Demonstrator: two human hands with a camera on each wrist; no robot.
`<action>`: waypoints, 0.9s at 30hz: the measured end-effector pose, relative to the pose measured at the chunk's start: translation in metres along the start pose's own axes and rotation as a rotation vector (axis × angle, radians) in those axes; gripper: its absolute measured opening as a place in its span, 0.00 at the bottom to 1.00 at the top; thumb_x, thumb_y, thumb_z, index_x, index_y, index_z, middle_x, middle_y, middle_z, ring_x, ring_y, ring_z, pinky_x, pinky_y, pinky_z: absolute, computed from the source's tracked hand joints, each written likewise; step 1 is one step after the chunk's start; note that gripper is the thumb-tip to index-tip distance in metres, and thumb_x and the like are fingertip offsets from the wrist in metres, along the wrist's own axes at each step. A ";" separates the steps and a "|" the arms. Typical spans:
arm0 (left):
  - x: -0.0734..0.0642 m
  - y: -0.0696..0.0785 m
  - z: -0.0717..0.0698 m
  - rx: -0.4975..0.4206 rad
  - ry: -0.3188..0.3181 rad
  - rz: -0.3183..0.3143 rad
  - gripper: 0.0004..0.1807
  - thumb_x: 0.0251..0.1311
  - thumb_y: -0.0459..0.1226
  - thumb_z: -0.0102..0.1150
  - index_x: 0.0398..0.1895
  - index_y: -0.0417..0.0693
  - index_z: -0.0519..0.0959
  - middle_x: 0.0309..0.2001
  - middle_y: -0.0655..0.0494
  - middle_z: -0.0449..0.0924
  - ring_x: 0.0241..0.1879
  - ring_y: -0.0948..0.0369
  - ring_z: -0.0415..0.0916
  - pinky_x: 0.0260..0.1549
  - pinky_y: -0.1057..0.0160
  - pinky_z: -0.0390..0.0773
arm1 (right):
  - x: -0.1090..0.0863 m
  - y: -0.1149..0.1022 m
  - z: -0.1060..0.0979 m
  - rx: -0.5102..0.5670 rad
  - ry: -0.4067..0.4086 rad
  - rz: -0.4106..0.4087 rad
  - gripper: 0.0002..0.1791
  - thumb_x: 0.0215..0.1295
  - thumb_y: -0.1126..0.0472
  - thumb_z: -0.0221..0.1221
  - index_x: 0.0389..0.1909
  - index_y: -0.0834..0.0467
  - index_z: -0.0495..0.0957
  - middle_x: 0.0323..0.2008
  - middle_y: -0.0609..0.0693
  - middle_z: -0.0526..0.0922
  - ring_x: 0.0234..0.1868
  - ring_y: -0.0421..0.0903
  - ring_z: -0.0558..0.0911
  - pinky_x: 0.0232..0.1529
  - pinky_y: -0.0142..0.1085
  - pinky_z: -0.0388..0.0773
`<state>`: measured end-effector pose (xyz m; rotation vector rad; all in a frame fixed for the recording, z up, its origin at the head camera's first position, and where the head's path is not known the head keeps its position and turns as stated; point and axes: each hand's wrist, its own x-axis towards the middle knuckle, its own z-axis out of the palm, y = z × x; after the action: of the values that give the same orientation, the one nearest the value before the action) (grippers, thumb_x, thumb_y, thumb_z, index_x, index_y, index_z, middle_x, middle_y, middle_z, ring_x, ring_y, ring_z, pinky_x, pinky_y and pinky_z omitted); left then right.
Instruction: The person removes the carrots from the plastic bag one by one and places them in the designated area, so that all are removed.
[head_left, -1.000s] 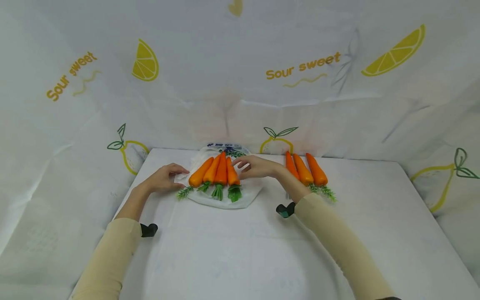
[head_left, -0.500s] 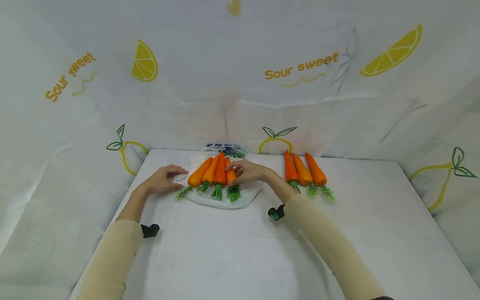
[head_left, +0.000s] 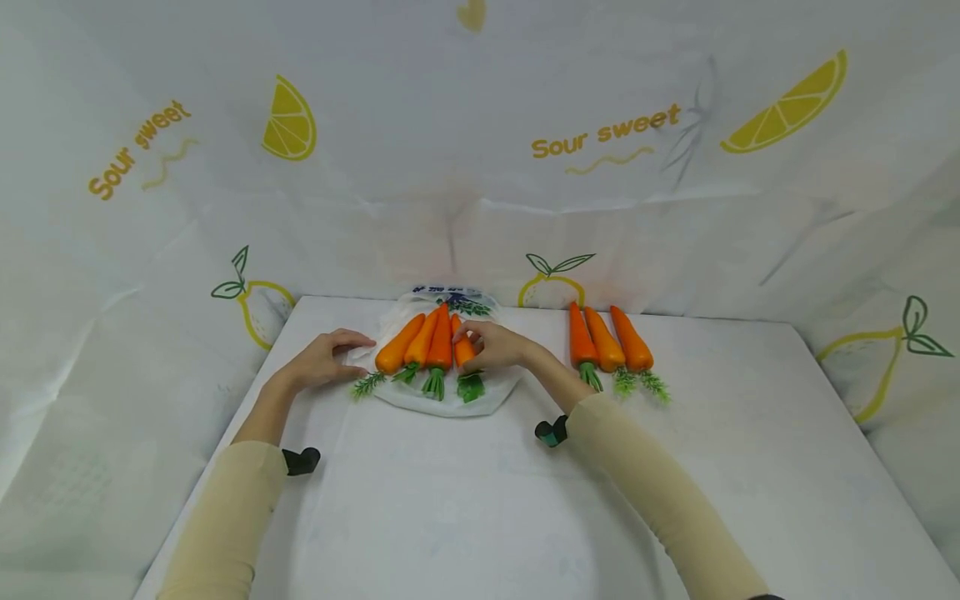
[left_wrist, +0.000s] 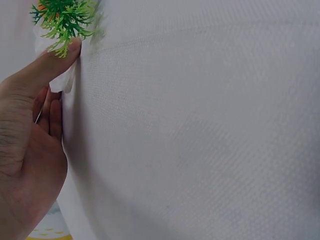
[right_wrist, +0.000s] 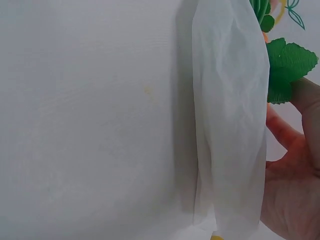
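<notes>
So, right hand [head_left: 497,345], gripping carrot [head_left: 462,351] (leafy-topped)

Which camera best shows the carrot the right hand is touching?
The head view: the orange carrot shows tip and body, though the right hand covers part. The right wrist view shows mainly its broad green leaves; the left wrist view doesn't show it.

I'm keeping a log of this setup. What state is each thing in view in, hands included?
White printed bag, creased, lying on the white table.
Rightmost carrot on the bag, pinched, greens attached.
Right hand, pinching that carrot.
Other three carrots on the bag, lying side by side, greens attached.
Three carrots at right, off the bag, untouched, greens attached.
Left hand, at the bag's left edge, grip unclear.
</notes>
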<state>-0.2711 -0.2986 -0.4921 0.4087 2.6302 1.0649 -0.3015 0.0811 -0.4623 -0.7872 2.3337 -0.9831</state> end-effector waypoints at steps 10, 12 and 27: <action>0.000 -0.002 -0.002 -0.003 0.018 0.026 0.29 0.64 0.40 0.78 0.68 0.46 0.83 0.73 0.39 0.77 0.78 0.39 0.66 0.83 0.33 0.59 | 0.000 0.002 0.001 0.013 0.015 -0.023 0.24 0.70 0.59 0.68 0.65 0.57 0.79 0.61 0.62 0.82 0.55 0.54 0.80 0.60 0.40 0.82; 0.000 -0.003 -0.002 -0.007 0.020 0.027 0.29 0.65 0.39 0.78 0.68 0.46 0.83 0.74 0.39 0.77 0.78 0.39 0.66 0.83 0.33 0.58 | -0.002 0.002 0.000 0.022 0.015 -0.027 0.24 0.70 0.59 0.68 0.65 0.57 0.79 0.62 0.62 0.82 0.56 0.54 0.80 0.63 0.42 0.83; -0.001 -0.005 0.000 -0.009 0.013 0.034 0.28 0.65 0.39 0.77 0.68 0.46 0.83 0.74 0.38 0.76 0.78 0.38 0.65 0.83 0.33 0.58 | -0.040 -0.006 -0.031 0.073 0.046 -0.021 0.29 0.73 0.56 0.68 0.72 0.56 0.76 0.73 0.61 0.75 0.68 0.63 0.80 0.70 0.54 0.82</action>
<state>-0.2709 -0.3023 -0.4953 0.4472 2.6383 1.0926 -0.2896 0.1191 -0.4302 -0.7691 2.3183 -1.0998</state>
